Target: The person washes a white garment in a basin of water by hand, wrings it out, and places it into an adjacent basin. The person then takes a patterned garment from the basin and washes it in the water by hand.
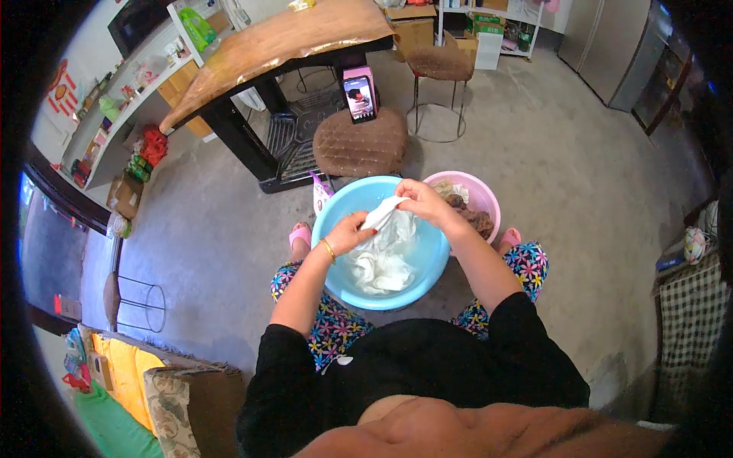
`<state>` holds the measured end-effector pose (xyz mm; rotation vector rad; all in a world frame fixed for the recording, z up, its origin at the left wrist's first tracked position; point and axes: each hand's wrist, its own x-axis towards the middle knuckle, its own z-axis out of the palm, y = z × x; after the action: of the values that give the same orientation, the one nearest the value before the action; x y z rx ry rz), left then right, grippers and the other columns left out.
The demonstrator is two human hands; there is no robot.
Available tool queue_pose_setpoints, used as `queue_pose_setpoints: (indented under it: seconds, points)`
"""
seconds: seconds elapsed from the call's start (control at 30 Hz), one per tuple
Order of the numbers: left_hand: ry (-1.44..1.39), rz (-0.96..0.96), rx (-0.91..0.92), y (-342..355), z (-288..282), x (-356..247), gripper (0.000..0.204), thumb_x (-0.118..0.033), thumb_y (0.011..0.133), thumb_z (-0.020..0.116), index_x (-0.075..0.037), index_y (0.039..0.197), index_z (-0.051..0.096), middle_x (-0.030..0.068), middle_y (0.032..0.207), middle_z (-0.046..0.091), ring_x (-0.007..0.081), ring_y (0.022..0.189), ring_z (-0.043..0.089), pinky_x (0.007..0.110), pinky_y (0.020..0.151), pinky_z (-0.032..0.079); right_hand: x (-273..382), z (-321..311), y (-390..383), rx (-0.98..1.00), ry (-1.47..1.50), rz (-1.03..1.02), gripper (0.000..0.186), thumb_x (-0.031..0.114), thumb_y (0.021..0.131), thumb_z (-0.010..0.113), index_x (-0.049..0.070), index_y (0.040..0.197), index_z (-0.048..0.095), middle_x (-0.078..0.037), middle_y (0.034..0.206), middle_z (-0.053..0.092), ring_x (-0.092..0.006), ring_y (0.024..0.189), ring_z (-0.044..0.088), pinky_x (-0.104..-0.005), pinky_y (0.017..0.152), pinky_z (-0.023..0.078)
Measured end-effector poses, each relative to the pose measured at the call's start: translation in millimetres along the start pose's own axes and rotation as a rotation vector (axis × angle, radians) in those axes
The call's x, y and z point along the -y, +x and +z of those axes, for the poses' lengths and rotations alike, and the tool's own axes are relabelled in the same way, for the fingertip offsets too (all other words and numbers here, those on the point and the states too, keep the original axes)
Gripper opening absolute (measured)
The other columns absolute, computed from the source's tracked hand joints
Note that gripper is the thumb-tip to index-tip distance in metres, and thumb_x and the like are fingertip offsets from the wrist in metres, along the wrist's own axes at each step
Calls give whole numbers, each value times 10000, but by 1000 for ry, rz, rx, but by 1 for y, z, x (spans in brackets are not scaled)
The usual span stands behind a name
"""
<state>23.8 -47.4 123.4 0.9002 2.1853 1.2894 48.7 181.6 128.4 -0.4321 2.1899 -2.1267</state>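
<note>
A wet white cloth (384, 256) lies partly in the water of a light-blue basin (334, 279) between my knees. My left hand (350, 233) grips a raised fold of it over the basin's left side. At the far rim my right hand (422, 204) pinches the upper end of the same fold, so the cloth is stretched between both hands. Its lower part is bunched in the basin. Beside the basin on the right, a pink basin (492, 200) holds brown and beige cloths (475, 217).
Beyond the basins, a brown padded stool (359, 145) carries a propped phone (360, 99). A purple-and-white packet (321, 192) stands at the blue basin's left. Farther off are a wooden table (282, 38) and another stool (440, 65). A sofa (172, 397) is at lower left.
</note>
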Motion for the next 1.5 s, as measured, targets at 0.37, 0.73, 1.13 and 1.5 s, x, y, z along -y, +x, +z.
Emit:
queue_pose_setpoints:
  seconds: [0.37, 0.73, 1.13, 1.5]
  points:
    - [234, -165, 140, -14, 25, 39, 236, -91, 749, 596, -25, 973, 567, 57, 875, 569, 134, 799, 523, 250, 710, 421, 45, 28, -20, 13, -738, -222, 670, -135, 673, 392, 189, 1260, 401, -149, 1061, 423, -295, 970, 469, -333, 828, 395]
    - [-669, -53, -196, -25, 11, -19, 289, -127, 818, 510, -40, 1094, 500, -1, 831, 498, 87, 758, 482, 212, 678, 398, 42, 52, -34, 80, -1014, -75, 785, -139, 664, 438, 310, 1296, 316, -185, 1199, 363, -356, 1000, 487, -393, 808, 448]
    - [-643, -261, -185, -18, 40, -23, 189, -224, 852, 492, -73, 749, 537, -29, 571, 455, 69, 480, 396, 196, 452, 308, 24, 59, -41, 100, -1194, -156, 622, -25, 748, 439, 268, 1288, 342, -196, 1187, 368, -347, 1007, 477, -395, 803, 454]
    - [-816, -227, -330, -26, 7, -32, 189, -190, 835, 477, -76, 689, 514, -35, 548, 432, 64, 464, 362, 189, 439, 284, 31, 60, -47, 120, -1134, -97, 724, -126, 689, 427, 236, 1307, 317, -195, 1224, 345, -347, 1027, 463, -403, 839, 434]
